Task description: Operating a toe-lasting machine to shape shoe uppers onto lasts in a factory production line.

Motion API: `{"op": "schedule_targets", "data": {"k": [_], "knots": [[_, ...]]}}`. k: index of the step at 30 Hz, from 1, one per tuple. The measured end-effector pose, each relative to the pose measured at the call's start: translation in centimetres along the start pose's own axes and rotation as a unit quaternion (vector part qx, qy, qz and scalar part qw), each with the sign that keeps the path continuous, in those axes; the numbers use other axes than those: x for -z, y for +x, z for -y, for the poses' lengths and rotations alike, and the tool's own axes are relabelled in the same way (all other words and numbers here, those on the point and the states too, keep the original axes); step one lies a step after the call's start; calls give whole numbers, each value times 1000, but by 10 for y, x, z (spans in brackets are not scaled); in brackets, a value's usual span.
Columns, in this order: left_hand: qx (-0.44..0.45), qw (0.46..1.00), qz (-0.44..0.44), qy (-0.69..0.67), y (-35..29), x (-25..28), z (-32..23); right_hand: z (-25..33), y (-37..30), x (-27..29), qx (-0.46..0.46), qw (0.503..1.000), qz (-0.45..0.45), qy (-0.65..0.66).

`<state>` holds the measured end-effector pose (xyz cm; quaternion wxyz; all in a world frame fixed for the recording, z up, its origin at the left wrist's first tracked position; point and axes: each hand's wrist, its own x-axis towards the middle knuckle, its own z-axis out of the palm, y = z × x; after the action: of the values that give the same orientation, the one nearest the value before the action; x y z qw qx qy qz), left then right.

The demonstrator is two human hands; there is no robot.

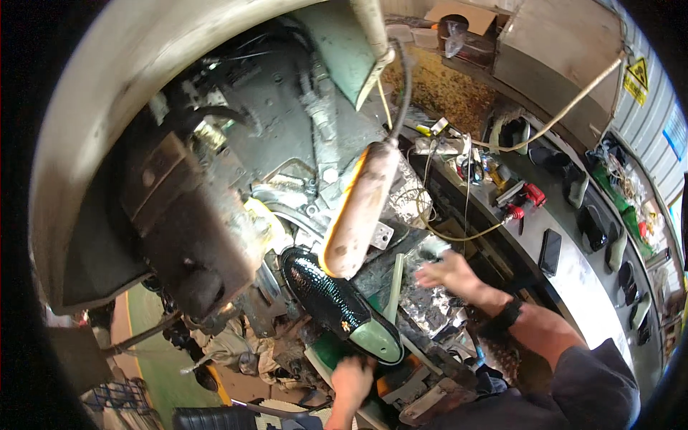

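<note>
A glossy black shoe with a textured upper, a small gold ornament and a pale green heel-end interior sits tilted at the working head of a large, worn machine. Just below its heel end is my left hand, its fingers curled; what they hold, if anything, is hidden. My right hand, slightly blurred, reaches leftward with fingers stretched out and nothing in them. Between the right hand and the shoe stands a pale green bar. An elongated work lamp hangs directly above the shoe's toe.
At the right, a curved metal bench carries a black phone and a red power tool. Several dark shoes line the rack beyond it. A looped cable trails between bench and machine. Cloth lies at lower left.
</note>
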<state>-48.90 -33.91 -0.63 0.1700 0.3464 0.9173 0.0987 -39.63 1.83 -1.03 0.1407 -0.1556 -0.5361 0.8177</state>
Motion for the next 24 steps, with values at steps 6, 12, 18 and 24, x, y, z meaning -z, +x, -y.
{"op": "schedule_targets", "data": {"k": [6, 12, 18, 24], "knots": [[-149, 954, 149, 215, -35, -56, 29, -65, -18, 81, -109, 934, -289, -180], [-112, 947, 107, -282, -35, -96, 76, -88, -17, 79, -143, 937, -270, -172], [97, 913, 115, -379, -72, -58, -4, -27, -39, 100, -57, 925, -270, -261], [13, 905, -260, -336, -160, 140, 0, 104, -115, -80, 217, 907, 11, -360]]}}
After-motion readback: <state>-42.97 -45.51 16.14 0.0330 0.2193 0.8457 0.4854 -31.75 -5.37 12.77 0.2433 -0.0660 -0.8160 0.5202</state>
